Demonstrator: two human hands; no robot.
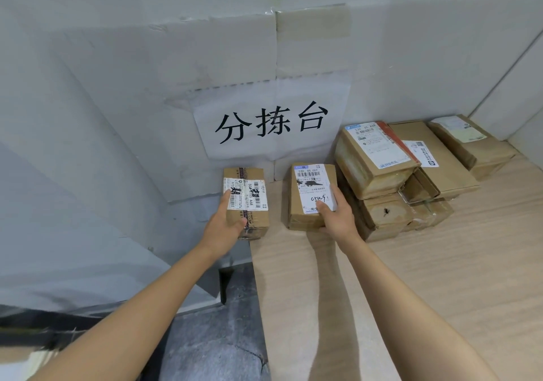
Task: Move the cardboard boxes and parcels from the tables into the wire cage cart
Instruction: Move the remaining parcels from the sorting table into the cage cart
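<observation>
Two small cardboard boxes lie at the back left corner of the wooden table (411, 292). My left hand (224, 227) grips the left box (249, 186), which has barcode labels and sits at the table's left edge; my thumb lies on its top. My right hand (336, 216) grips the near right corner of the middle box (308, 192), which carries a white label with handwriting. To the right stands a pile of several larger boxes (379, 157). The wire cage cart is out of view.
A white wall with a paper sign (271, 121) rises straight behind the boxes. Left of the table is a gap down to a grey floor (217, 336). A flat box (435, 160) and another labelled box (470, 145) lie at the far right by the wall corner.
</observation>
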